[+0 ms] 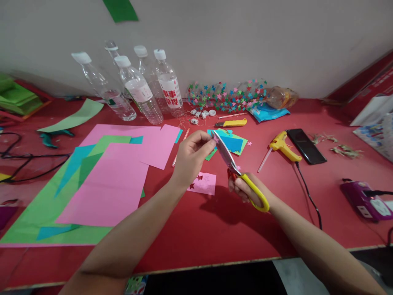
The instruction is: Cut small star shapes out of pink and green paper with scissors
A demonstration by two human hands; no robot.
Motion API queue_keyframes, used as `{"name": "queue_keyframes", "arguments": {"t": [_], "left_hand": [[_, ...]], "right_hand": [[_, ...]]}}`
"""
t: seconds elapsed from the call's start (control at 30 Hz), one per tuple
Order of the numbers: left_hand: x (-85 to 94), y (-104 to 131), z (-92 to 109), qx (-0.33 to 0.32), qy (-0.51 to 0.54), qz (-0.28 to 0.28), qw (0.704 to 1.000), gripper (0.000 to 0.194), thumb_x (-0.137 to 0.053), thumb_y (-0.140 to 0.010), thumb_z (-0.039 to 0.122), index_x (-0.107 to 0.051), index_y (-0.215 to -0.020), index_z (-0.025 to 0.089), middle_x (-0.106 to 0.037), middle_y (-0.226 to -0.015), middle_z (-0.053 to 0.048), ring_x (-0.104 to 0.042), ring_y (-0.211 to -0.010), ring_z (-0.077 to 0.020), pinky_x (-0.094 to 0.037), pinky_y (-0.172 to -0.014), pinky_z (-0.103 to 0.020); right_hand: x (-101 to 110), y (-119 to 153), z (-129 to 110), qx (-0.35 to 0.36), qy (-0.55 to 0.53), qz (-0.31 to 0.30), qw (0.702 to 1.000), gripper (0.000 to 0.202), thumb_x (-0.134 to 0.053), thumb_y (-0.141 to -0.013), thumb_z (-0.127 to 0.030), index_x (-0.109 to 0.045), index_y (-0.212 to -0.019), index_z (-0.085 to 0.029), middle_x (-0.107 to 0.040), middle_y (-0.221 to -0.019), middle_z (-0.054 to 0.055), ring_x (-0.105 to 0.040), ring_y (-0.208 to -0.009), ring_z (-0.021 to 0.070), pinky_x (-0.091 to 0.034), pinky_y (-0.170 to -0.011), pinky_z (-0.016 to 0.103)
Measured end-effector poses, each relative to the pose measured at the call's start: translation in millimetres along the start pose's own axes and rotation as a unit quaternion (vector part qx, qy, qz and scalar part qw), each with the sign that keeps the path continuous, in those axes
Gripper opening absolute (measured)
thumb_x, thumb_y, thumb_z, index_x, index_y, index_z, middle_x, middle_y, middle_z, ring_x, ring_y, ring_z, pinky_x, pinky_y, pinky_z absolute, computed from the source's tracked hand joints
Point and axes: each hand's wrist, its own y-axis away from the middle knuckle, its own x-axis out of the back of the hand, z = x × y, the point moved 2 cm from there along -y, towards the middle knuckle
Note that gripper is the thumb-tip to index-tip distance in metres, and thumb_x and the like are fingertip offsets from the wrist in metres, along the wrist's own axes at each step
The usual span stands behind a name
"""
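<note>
My left hand (193, 155) is closed in a pinch on a small pink paper star (216, 139), partly covered by the fingertips. My right hand (244, 186) grips a pair of scissors (226, 153) with yellow and red handles. Their blades point up and away, with the tips right beside the star. Below, between the two hands, lies a pink paper piece (208, 185) with star-shaped holes and drawn outlines. Loose pink stars (249, 143) rest on the red table (190, 237), near some blue and green paper scraps (235, 144).
Large pink sheets (113, 184) and green ones cover the left side. Several plastic bottles (136, 92) stand by the wall, beside a star-covered bottle (227, 96) lying down. A yellow cutter knife (231, 123), glue gun (282, 145), phone (306, 145) and purple power strip (365, 200) lie rightward.
</note>
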Motion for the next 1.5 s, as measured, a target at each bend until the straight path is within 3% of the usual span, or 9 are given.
{"name": "queue_keyframes", "arguments": {"t": [0.3, 0.47, 1.03, 1.5], "left_hand": [[3.0, -2.7, 0.5, 0.001, -0.011, -0.011, 1.0, 0.011, -0.063, -0.077, 0.02, -0.06, -0.066, 0.019, -0.051, -0.061, 0.002, -0.047, -0.059, -0.01, -0.04, -0.054, -0.024], [2.8, -2.5, -0.9, 0.0, -0.008, -0.012, 1.0, 0.011, -0.063, -0.078, 0.02, -0.06, -0.067, 0.019, -0.051, -0.062, 0.002, -0.047, -0.06, -0.01, -0.04, -0.055, -0.024], [5.4, -2.1, 4.6, -0.022, 0.004, -0.023, 0.999, 0.013, -0.063, -0.077, 0.018, -0.059, -0.065, 0.019, -0.051, -0.062, 0.002, -0.048, -0.06, -0.01, -0.041, -0.056, -0.024], [13.5, 3.9, 2.6, 0.001, 0.013, -0.023, 1.0, 0.013, -0.064, -0.076, 0.02, -0.058, -0.065, 0.019, -0.05, -0.062, 0.002, -0.046, -0.061, -0.0101, -0.04, -0.059, -0.024]], "right_hand": [[-2.5, 1.7, -5.3, -0.044, -0.005, 0.034, 0.998, 0.041, -0.047, -0.083, -0.057, -0.047, -0.063, -0.021, -0.04, -0.04, -0.006, -0.034, -0.033, 0.0086, -0.027, -0.036, 0.023], [-5.3, 2.4, -3.7, -0.035, -0.009, 0.034, 0.999, 0.042, -0.046, -0.084, -0.058, -0.046, -0.062, -0.022, -0.039, -0.039, -0.006, -0.033, -0.033, 0.009, -0.024, -0.035, 0.024], [-3.8, 3.9, -7.3, -0.045, -0.003, 0.051, 0.998, 0.044, -0.048, -0.079, -0.061, -0.043, -0.06, -0.022, -0.037, -0.042, -0.007, -0.032, -0.034, 0.0081, -0.024, -0.035, 0.023], [-9.3, 1.9, -0.9, -0.083, -0.011, 0.045, 0.995, 0.039, -0.054, -0.08, -0.053, -0.047, -0.06, -0.02, -0.039, -0.044, -0.007, -0.036, -0.033, 0.0067, -0.028, -0.033, 0.02]]}}
